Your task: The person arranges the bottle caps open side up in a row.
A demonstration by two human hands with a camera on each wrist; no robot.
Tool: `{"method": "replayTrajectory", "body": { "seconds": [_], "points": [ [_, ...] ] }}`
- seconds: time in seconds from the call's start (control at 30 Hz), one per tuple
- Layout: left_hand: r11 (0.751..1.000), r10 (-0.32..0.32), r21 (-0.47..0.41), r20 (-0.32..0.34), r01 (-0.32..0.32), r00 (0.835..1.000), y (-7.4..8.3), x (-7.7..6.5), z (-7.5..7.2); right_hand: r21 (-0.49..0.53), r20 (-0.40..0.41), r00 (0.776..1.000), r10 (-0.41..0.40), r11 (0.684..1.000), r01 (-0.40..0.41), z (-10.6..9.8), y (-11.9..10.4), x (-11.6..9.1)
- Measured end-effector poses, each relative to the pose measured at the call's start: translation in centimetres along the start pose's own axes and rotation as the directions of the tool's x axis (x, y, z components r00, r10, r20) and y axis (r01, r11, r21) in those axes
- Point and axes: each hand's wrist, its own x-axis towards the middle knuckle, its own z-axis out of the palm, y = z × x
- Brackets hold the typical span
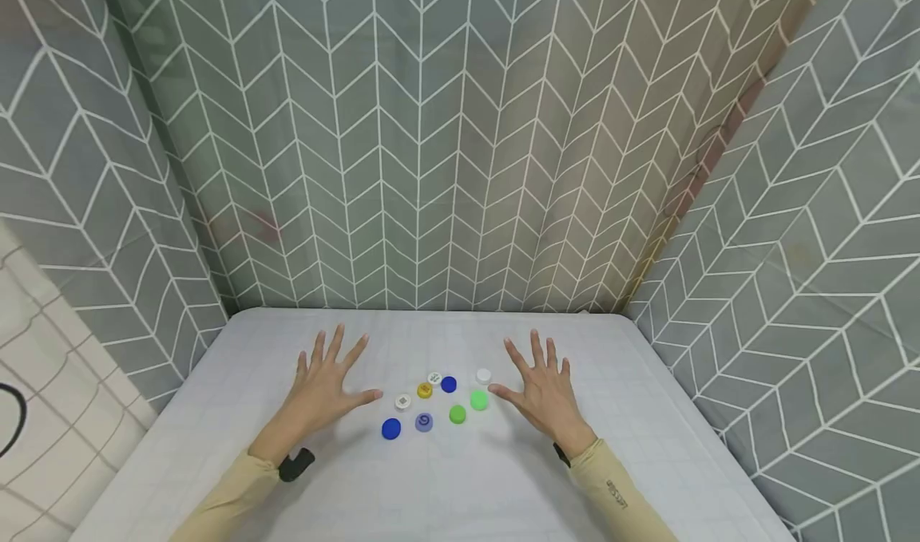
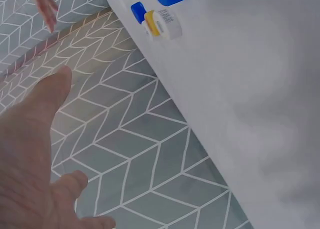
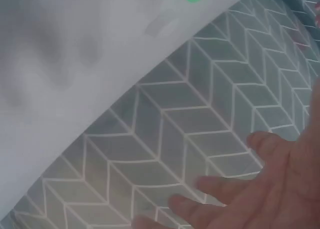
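Observation:
Several bottle caps lie in a loose group on the white table. Nearest the left hand (image 1: pixel 323 389) are a white cap (image 1: pixel 402 401) and a blue cap (image 1: pixel 391 429). A purple cap (image 1: pixel 424 422), a yellow cap (image 1: pixel 425 390), another white cap (image 1: pixel 434 378) and a second blue cap (image 1: pixel 449 384) lie in the middle. On the right are a green cap (image 1: pixel 458 414), a lighter green cap (image 1: pixel 478 400) and a plain white cap (image 1: pixel 484 376), close to the right thumb. The right hand (image 1: pixel 545 394), like the left, has fingers spread over the table and holds nothing.
The white-covered table (image 1: pixel 431 494) ends at a grey curtain (image 1: pixel 431 167) with a white chevron pattern. Similar patterned cloth (image 1: pixel 812 247) hangs along the right side. White tiles (image 1: pixel 57 398) show at the lower left. A dark strap piece (image 1: pixel 295 464) is at the left wrist.

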Motion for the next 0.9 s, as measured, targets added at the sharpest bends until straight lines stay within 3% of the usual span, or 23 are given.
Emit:
{"method": "replayTrajectory", "body": {
  "seconds": [0.27,0.37,0.5,0.77,0.9],
  "points": [
    [0.995,0.093,-0.035,-0.049,-0.095,0.994,0.7,-0.2,-2.1,0.049,-0.031,0.996,-0.082,0.995,0.083,-1.2,-2.1,0.7],
    [0.993,0.094,-0.062,-0.041,-0.097,0.995,1.0,-0.7,-2.2,0.050,-0.051,0.991,-0.125,0.991,0.128,-1.3,-3.5,0.9],
    [0.992,0.089,-0.089,-0.028,-0.091,0.996,1.5,-1.3,-2.0,0.037,-0.085,0.977,-0.196,0.979,0.200,-0.9,-5.5,1.0],
    [0.990,0.096,-0.108,0.047,-0.090,0.994,2.3,-2.2,-0.9,0.015,-0.038,0.952,-0.303,0.953,0.304,0.6,-9.6,0.9],
    [0.989,0.099,-0.121,0.093,-0.087,0.991,2.3,-2.3,0.1,0.015,-0.053,0.931,-0.362,0.931,0.364,1.5,-11.2,0.6]
  ]
}}
